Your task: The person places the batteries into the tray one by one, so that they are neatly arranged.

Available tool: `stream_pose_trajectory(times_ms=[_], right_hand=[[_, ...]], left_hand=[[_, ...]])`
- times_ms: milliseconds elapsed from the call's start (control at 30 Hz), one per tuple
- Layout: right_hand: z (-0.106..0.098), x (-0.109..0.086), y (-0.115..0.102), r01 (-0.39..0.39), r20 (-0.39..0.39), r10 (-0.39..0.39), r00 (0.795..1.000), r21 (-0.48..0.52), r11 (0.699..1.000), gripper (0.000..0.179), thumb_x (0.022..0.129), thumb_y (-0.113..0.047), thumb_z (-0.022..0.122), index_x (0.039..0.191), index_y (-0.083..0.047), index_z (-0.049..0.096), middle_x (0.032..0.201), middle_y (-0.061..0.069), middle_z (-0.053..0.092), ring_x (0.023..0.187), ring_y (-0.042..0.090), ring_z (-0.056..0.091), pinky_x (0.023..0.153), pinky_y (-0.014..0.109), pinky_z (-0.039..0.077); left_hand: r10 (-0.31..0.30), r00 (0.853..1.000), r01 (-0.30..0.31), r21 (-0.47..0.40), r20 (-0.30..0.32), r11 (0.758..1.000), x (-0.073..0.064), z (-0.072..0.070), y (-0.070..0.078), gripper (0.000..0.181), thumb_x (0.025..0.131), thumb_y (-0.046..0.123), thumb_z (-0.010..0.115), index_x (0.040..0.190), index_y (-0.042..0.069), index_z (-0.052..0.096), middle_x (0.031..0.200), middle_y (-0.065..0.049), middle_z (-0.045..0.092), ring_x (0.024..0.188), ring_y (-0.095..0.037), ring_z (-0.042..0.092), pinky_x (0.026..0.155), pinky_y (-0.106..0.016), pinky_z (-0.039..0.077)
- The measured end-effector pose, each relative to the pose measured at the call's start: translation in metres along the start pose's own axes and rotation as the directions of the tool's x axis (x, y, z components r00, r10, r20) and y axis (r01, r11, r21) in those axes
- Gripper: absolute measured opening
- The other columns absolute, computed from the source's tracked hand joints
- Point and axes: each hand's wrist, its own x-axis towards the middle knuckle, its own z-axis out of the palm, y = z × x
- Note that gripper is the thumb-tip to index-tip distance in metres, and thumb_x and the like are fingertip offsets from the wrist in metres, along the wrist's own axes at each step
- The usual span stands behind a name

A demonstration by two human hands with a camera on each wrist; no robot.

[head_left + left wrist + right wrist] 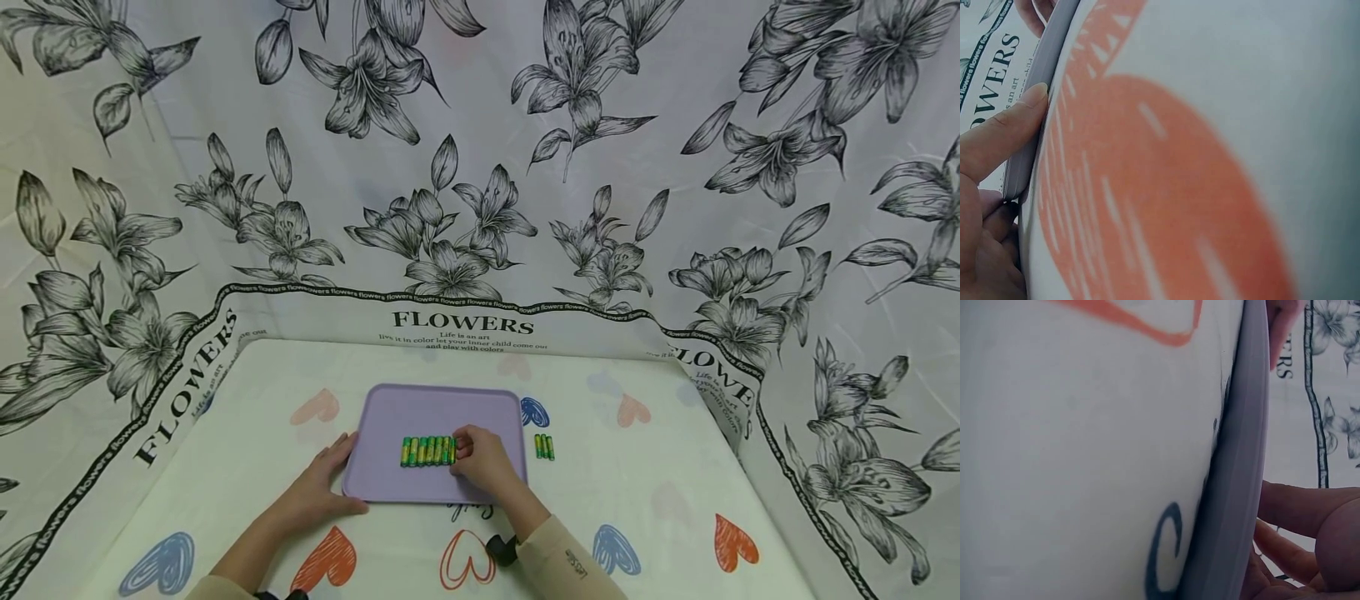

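A row of several green-and-yellow batteries [422,451] stands side by side on a light purple tray [442,408]. My right hand [483,460] is over the tray at the row's right end, thumb and fingers curled around the last battery [453,450], which they partly cover. In the right wrist view the tray's side wall [1235,456] hides those fingertips. At the tray's near left corner my left hand [311,492] holds on, its fingers along the left side and its thumb [1016,122] against the front wall.
Three more batteries [543,447] lie on the tablecloth [600,483] just right of the tray. The cloth has printed hearts. Flower-printed curtains [450,167] rise behind and at both sides.
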Motion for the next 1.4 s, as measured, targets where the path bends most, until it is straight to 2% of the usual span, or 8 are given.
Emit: stream_pose_trajectory(times_ms=[200,367,533,667,900,1167,1400], right_hand=[[-0.001,-0.001,-0.001,-0.002,-0.002,0.002,1.000,0.000,1.000,0.048,0.072,0.005,0.085,0.116,0.000,0.067,0.090,0.004,0.065,0.076,0.010,0.057,0.066,0.025,0.052],[-0.006,-0.002,0.000,-0.017,-0.003,0.017,1.000,0.013,1.000,0.057,0.072,0.001,0.086,0.125,-0.003,0.065,0.095,0.003,0.067,0.081,0.011,0.061,0.072,0.027,0.055],[-0.018,-0.003,0.002,-0.012,-0.011,0.013,1.000,0.116,0.993,0.066,0.072,0.002,0.086,0.133,-0.002,0.060,0.102,0.007,0.068,0.089,0.015,0.066,0.079,0.029,0.058],[-0.030,-0.004,0.006,0.002,-0.006,-0.001,1.000,0.208,0.978,0.065,0.077,0.000,0.084,0.136,-0.001,0.058,0.108,0.012,0.068,0.094,0.017,0.068,0.081,0.029,0.059],[-0.058,-0.012,0.014,-0.020,-0.048,0.035,0.998,0.282,0.959,0.065,0.080,-0.007,0.083,0.139,-0.003,0.057,0.115,0.014,0.068,0.100,0.021,0.069,0.083,0.031,0.059],[-0.093,-0.023,0.039,-0.029,-0.138,0.073,0.988,0.301,0.953,0.063,0.080,-0.002,0.082,0.139,-0.002,0.057,0.120,0.021,0.067,0.104,0.027,0.069,0.080,0.029,0.060],[-0.118,-0.034,0.067,-0.092,-0.166,0.149,0.975,0.306,0.947,0.061,0.079,0.002,0.080,0.137,-0.003,0.059,0.121,0.022,0.066,0.104,0.029,0.068,0.076,0.032,0.061]], left_hand=[[0.000,1.000,0.000,-0.004,0.000,1.000,0.001,0.001,-0.002,0.123,0.064,0.046,0.091,0.162,0.015,0.023,0.168,-0.019,0.014,0.150,-0.055,0.006,0.116,-0.074,0.012],[-0.008,1.000,0.008,0.004,0.003,1.000,0.002,0.001,-0.004,0.123,0.064,0.047,0.091,0.162,0.017,0.023,0.169,-0.018,0.014,0.151,-0.054,0.007,0.116,-0.074,0.013],[-0.002,1.000,0.002,0.001,-0.002,1.000,0.002,0.001,-0.004,0.123,0.064,0.047,0.091,0.162,0.017,0.023,0.169,-0.018,0.014,0.151,-0.054,0.007,0.116,-0.074,0.013],[0.004,1.000,-0.004,-0.004,0.000,1.000,0.002,0.001,-0.004,0.123,0.064,0.047,0.091,0.162,0.016,0.023,0.168,-0.019,0.014,0.150,-0.055,0.007,0.116,-0.074,0.013],[0.001,1.000,-0.001,0.002,-0.002,1.000,0.001,0.002,-0.004,0.123,0.064,0.049,0.090,0.162,0.018,0.023,0.169,-0.018,0.014,0.151,-0.054,0.008,0.116,-0.075,0.013],[-0.001,1.000,0.001,0.000,-0.005,1.000,0.001,0.001,-0.003,0.123,0.064,0.050,0.090,0.162,0.018,0.022,0.169,-0.018,0.014,0.151,-0.054,0.007,0.115,-0.075,0.013],[-0.016,1.000,0.016,-0.001,0.007,1.000,0.002,0.002,-0.003,0.123,0.064,0.051,0.089,0.162,0.020,0.022,0.169,-0.017,0.013,0.151,-0.054,0.007,0.115,-0.075,0.012]])
